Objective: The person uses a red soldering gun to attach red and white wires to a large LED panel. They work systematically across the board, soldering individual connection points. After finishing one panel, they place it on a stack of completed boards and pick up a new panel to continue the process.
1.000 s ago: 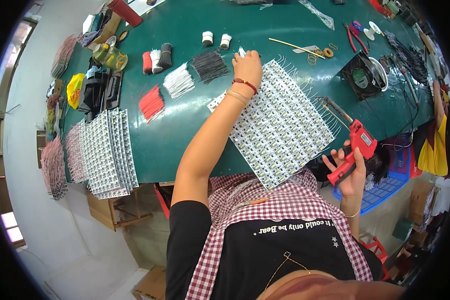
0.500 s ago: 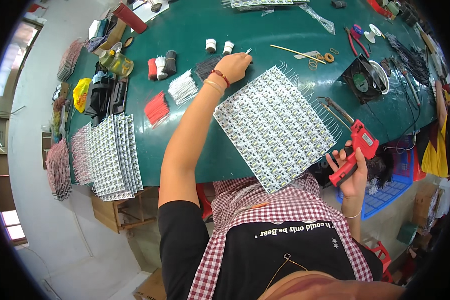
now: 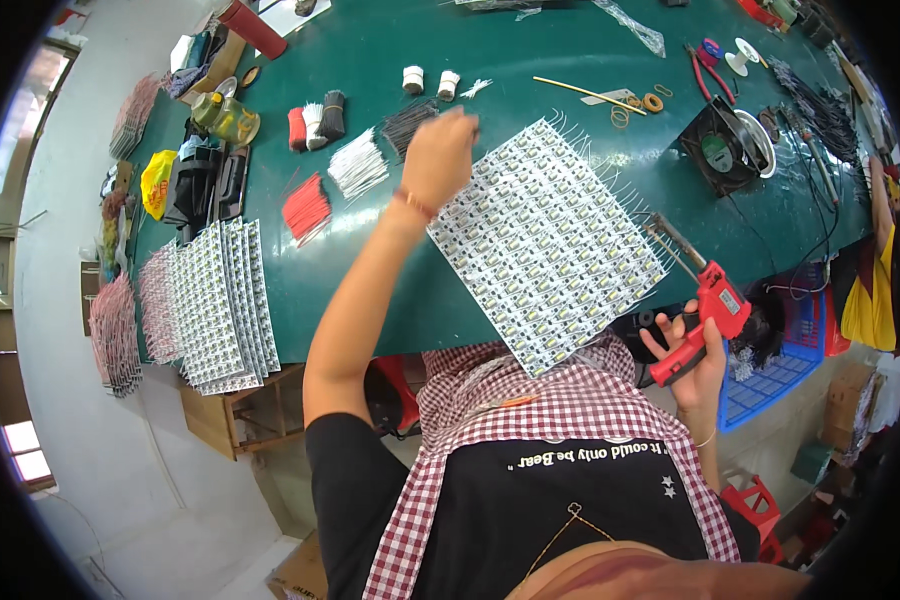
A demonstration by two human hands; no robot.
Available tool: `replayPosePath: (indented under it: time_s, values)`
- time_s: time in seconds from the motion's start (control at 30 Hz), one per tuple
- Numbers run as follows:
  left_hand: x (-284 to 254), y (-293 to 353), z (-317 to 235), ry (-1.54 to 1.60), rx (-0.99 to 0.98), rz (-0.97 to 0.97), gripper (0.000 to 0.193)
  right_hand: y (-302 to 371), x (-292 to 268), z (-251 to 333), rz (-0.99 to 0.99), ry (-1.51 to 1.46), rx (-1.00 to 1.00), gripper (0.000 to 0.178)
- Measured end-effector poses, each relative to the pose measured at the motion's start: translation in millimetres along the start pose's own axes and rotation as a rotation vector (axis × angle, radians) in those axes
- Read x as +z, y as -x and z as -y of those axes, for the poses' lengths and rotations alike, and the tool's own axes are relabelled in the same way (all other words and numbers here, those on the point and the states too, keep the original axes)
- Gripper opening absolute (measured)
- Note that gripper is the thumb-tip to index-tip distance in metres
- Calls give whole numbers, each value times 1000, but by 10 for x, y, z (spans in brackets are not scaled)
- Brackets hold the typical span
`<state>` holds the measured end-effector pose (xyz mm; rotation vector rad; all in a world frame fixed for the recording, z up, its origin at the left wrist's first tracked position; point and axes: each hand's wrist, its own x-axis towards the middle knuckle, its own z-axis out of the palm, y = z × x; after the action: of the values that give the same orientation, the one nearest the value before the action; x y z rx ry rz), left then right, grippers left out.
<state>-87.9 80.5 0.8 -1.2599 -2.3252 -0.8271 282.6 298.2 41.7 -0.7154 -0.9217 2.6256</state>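
My right hand (image 3: 698, 372) grips the red handle of a soldering gun (image 3: 722, 302). The gun's metal tip points up and left, beside the right corner of a white circuit-board panel (image 3: 555, 250). That panel has rows of small components, thin wires along its upper right edge, and a near corner reaching over the table edge. Above its left corner is my left hand (image 3: 440, 160), fingers curled in and slightly blurred; whatever they hold, if anything, is hidden. Just beyond this hand lie loose black wires (image 3: 408, 125), with white wires (image 3: 358, 165) and red wires (image 3: 307, 208) farther left.
Stacked panels (image 3: 225, 310) overhang the table's left edge. Bundled wires (image 3: 332, 115) and a few white pieces (image 3: 477, 88) lie at the back. A small fan (image 3: 718, 150), pliers (image 3: 710, 75) and a thin stick (image 3: 588, 94) are on the right. A blue crate (image 3: 770, 385) sits below.
My left hand has drawn back toward me and left, away from the small white pieces, which now show. The right hand keeps hold of the soldering gun, nearly unmoved. The view has shifted slightly.
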Motion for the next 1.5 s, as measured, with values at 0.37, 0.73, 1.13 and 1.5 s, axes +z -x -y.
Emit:
replayPosePath:
  time_s: [0.37, 0.73, 1.13, 1.5]
  values:
    - [-563, 1749, -1599, 332, -84, 338, 14, -268, 254, -171, 157, -73, 217, 30]
    - [-124, 1680, -1724, 130, -240, 44, 13, -749, 379, -74, 187, -12, 158, 26]
    - [-16, 1691, -1839, 38, -263, -51, 15, -622, 203, 126, 16, 70, 188, 23]
    - [-35, 1558, -1958, 182, -439, 26, 32, -675, 132, 0, -57, 75, 78, 24]
